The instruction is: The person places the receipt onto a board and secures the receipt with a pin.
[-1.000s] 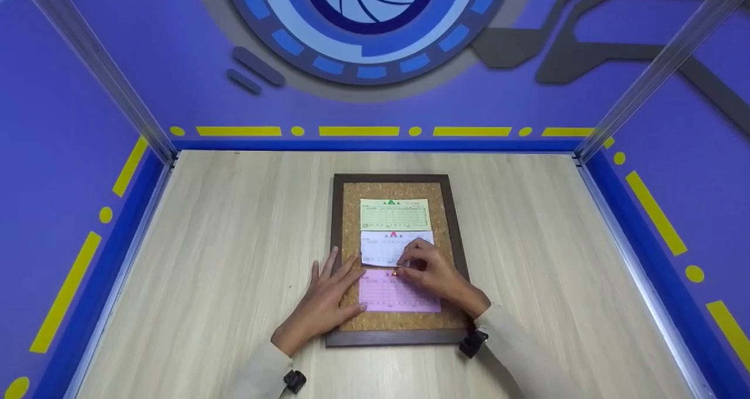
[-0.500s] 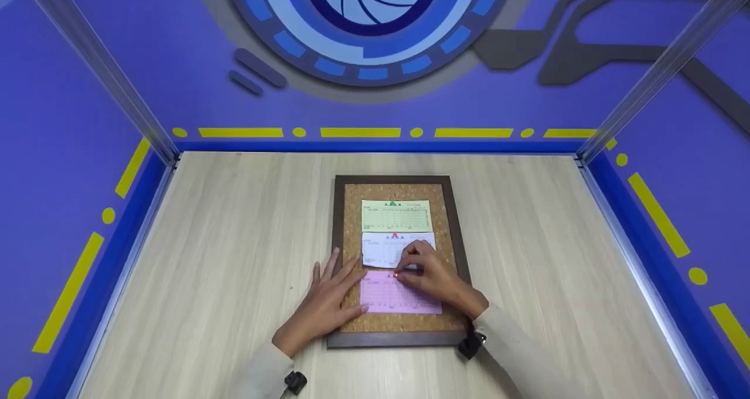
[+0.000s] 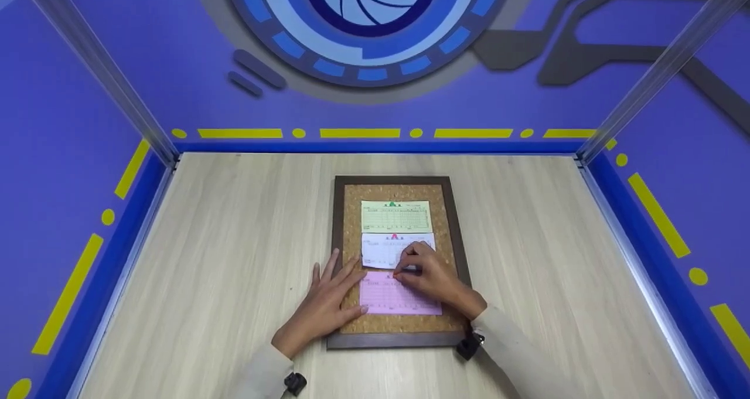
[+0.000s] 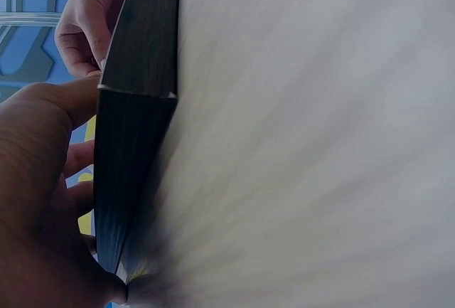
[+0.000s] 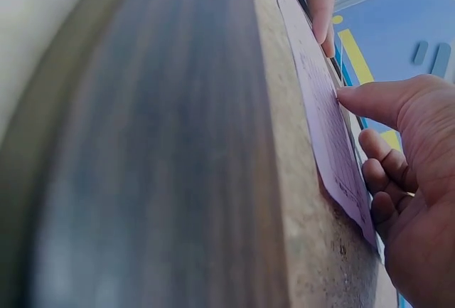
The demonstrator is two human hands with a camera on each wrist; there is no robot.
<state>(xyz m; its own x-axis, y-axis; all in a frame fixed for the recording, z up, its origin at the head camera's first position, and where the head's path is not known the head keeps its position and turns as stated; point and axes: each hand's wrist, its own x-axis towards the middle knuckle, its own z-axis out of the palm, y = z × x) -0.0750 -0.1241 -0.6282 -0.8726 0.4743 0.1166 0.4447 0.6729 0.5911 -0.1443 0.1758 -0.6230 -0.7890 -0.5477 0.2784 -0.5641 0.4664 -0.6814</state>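
A brown-framed cork board (image 3: 351, 211) lies on the table in the head view. Down its middle are a green slip (image 3: 395, 217), a white slip (image 3: 378, 252) and a pink slip (image 3: 387, 299). My right hand (image 3: 433, 273) pinches a small orange-red pushpin (image 3: 396, 275) at the pink slip's top edge, its other fingers curled. Fingers hide much of that pin. Spread over the board's left side, my left hand (image 3: 328, 305) touches the pink slip's left edge with its fingertips and thumb. In the right wrist view, the pink slip (image 5: 320, 109) lies against the cork.
A green pin (image 3: 392, 204) marks the top of the green slip, and a red one (image 3: 394, 236) the top of the white slip. Light wooden table (image 3: 234, 229) surrounds the board. Blue panels (image 3: 146, 47) with yellow marks rise at the back and both sides.
The right index finger and thumb have come together round the orange-red pin, which showed more between them before. The left hand and the slips have stayed put.
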